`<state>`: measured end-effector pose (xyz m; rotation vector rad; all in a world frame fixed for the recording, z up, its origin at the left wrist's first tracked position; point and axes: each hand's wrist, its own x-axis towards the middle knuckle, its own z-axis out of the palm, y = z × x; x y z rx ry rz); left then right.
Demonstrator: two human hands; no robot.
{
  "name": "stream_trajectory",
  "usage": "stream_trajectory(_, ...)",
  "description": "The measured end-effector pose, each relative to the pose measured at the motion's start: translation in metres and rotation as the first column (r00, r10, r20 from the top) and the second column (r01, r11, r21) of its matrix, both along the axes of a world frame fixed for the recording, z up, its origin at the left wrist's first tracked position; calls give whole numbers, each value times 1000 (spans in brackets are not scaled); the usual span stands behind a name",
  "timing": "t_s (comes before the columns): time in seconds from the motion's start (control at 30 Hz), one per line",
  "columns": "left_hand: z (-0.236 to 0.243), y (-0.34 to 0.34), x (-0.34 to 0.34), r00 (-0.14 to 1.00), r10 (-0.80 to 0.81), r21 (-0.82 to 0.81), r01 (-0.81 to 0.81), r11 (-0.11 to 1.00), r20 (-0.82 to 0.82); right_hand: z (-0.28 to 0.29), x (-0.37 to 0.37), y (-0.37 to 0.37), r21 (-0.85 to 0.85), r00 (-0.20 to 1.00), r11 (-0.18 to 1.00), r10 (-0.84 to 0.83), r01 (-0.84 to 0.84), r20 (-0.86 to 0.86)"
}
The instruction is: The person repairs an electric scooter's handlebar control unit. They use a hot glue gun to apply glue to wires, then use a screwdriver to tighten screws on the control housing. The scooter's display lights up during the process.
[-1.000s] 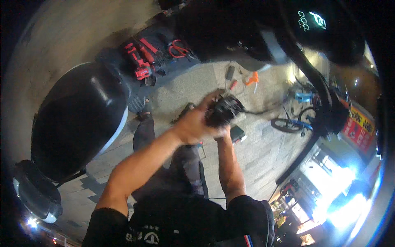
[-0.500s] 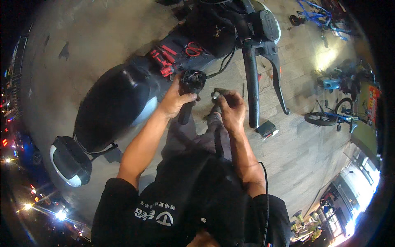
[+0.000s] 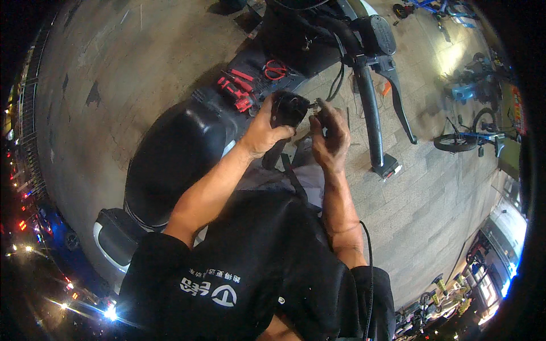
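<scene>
Here's the black housing (image 3: 291, 109), left of the handlebar grip (image 3: 371, 122): my left hand (image 3: 263, 132) clasps it, probably for steadiness; my right hand (image 3: 333, 135) curls narrow beside it, holding what, I can't tell. Farther left, red tools (image 3: 243, 104) lie presumably within reach.

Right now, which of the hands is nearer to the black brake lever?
Right. The right hand is left of the handlebar grip, with the brake lever beyond that grip; the left hand is farther left, around a black part.
</scene>
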<state>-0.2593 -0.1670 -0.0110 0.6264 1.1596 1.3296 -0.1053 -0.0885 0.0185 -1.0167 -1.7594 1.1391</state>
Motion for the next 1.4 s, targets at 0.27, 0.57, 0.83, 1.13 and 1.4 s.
stream_trajectory(0.27,1,6,-7,962,-47,-4,48,999,-269,8,33,10,-20,963,977,211,-210,169)
stream_trajectory(0.57,4,5,1,974,-70,14,74,997,-216,16,18,20,94,857,917,320,-387,404)
stream_trajectory(0.83,14,9,8,991,-40,17,42,999,-128,30,20,31,36,733,858,414,-512,540)
stream_trajectory(1.13,19,14,12,997,12,-12,-13,1000,-80,43,17,39,41,674,831,420,-554,608)
stream_trajectory(1.4,21,18,14,1000,-4,-28,4,1000,1,37,20,41,83,763,838,445,-539,468)
